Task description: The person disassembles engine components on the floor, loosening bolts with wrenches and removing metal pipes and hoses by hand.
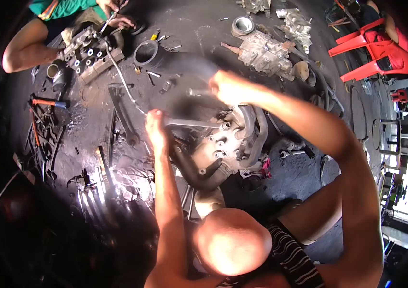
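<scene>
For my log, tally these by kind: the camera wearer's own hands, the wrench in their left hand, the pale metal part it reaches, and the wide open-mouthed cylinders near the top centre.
Own hands: 2 (left hand, right hand)
Wrench: 1
Pale metal part: 1
Open-mouthed cylinders: 2 (dark cylinder, silvery cylinder)
Total: 6

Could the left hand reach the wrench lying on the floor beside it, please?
Probably not just now: the left hand grips another wrench, though the floor wrench looks close and uncovered.
</scene>
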